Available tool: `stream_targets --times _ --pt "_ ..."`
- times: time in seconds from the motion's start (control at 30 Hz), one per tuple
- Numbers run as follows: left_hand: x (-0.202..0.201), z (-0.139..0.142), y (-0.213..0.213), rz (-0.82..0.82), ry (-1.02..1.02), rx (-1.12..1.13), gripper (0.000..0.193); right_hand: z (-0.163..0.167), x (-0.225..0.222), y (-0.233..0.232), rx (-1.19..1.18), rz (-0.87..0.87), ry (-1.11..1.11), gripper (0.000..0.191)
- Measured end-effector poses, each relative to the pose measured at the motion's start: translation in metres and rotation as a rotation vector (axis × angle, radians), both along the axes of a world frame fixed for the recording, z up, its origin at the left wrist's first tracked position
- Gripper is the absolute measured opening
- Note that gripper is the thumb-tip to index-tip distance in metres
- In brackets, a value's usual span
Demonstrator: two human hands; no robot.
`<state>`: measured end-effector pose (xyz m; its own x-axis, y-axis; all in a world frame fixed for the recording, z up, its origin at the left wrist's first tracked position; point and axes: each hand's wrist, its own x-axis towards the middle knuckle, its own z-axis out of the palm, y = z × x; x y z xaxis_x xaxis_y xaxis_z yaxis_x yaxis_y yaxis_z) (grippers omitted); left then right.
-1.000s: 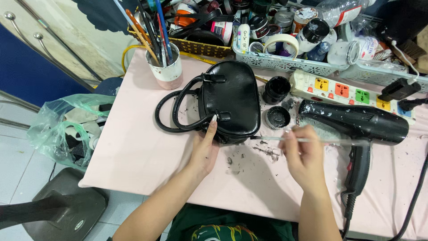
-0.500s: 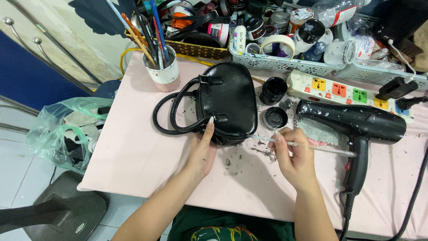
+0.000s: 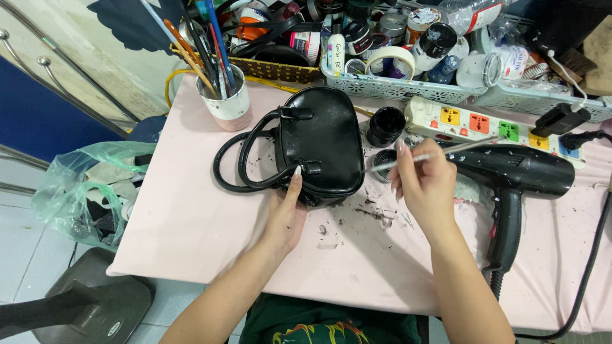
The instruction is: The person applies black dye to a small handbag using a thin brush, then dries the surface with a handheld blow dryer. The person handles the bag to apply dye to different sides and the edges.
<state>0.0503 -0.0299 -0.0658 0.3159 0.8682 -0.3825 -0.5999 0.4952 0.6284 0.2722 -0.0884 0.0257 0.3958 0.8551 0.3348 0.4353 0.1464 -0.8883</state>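
Black handbag (image 3: 322,143) is steadied under left hand (image 3: 285,213), fingers flat and extended; thin paintbrush (image 3: 428,155) is pinched in right hand (image 3: 424,185) fingers, tip beside bag.

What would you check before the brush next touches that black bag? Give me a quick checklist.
1. Left hand steadies the black handbag: ok.
2. Right hand grips the thin brush: ok.
3. Brush tip loaded with paint: cannot tell.
4. Open black paint jar close by: ok.
5. Pink table clean by the bag: not ok, dark flecks.
6. Hair dryer clear of the bag: ok.
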Motion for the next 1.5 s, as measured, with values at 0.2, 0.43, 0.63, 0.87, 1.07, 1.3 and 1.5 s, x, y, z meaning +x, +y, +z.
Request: stream_targets --times 0.2,0.43,0.63,0.87,1.07,1.3,1.5 --pt "0.000 -0.005 -0.001 0.005 -0.007 0.020 0.071 -0.005 0.004 0.004 0.335 0.130 -0.648 0.027" --pt "-0.001 -0.007 0.000 -0.002 -0.008 0.035 0.070 -0.021 0.014 -0.010 0.247 0.166 -0.406 0.027" --pt "0.001 -0.003 -0.002 0.023 -0.072 0.033 0.067 -0.025 0.016 0.006 0.208 0.022 -0.278 0.024" --pt "-0.001 -0.001 -0.002 0.016 -0.029 0.011 0.069 -0.044 0.030 -0.003 0.456 0.203 -0.662 0.027" --pt "0.002 0.001 0.001 -0.002 -0.021 -0.013 0.072 -0.044 0.039 0.004 0.307 0.121 -0.338 0.017" --pt "0.001 0.000 -0.002 0.014 -0.042 0.014 0.073 -0.026 0.026 0.040 0.288 0.139 -0.484 0.015" --pt "0.001 -0.002 -0.002 0.019 -0.031 0.007 0.074 -0.028 0.028 0.044 0.246 0.113 -0.464 0.022"
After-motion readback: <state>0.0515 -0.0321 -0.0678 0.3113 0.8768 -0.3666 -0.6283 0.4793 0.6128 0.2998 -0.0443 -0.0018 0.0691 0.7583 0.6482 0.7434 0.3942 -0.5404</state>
